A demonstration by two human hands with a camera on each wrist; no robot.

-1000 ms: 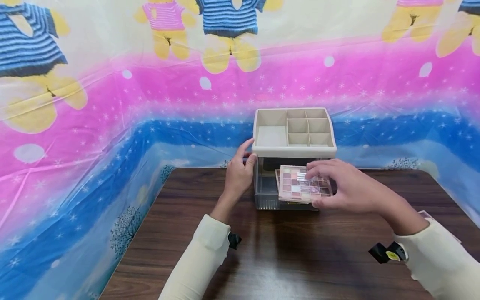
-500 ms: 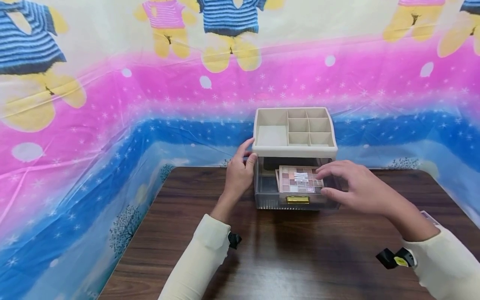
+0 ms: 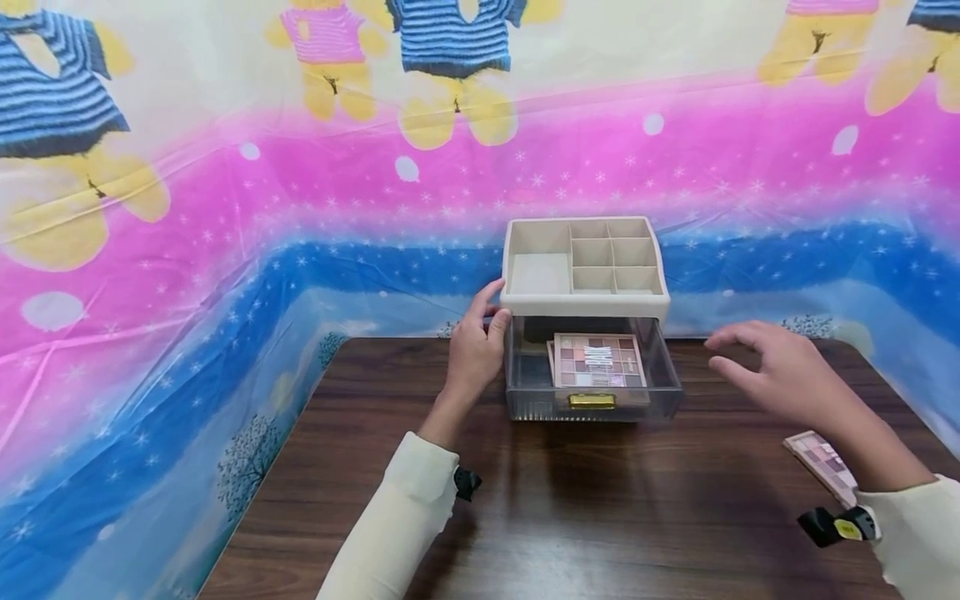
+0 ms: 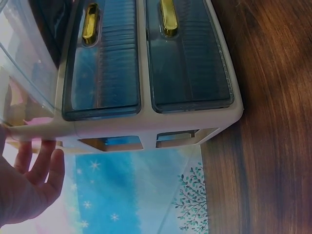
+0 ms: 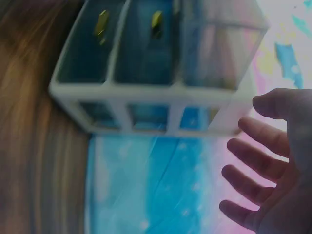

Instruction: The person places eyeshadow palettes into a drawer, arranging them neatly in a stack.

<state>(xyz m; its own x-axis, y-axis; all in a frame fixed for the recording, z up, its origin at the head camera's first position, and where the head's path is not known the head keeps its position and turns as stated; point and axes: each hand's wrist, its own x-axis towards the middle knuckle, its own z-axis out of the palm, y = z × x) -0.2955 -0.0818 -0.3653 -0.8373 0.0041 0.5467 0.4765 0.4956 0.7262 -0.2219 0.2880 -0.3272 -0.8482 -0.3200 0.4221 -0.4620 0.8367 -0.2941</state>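
A cream desktop drawer organizer [image 3: 585, 307] stands at the table's back, with a divided top tray. Its clear upper drawer [image 3: 667, 392], with a gold handle [image 3: 592, 401], is pulled out. Inside lie stacked eyeshadow palettes [image 3: 600, 360], the top one printed with a grid of shades. My left hand [image 3: 476, 354] holds the organizer's left side, thumb at the front and fingers along the side. To the right of the drawer, my right hand [image 3: 787, 375] hangs in the air, fingers loosely bent and apart, holding nothing. Another palette [image 3: 821, 465] lies on the table below the right forearm, partly hidden by it.
The organizer's two lower drawers [image 4: 190, 63] are closed, as the left wrist view shows. The dark wooden table [image 3: 585, 517] stretches in front. A patterned cloth backdrop [image 3: 337, 183] hangs behind and along both sides.
My right hand let go of the top palette, which dropped flat into the drawer, and drew back to the right. The left hand stayed at the organizer's side.
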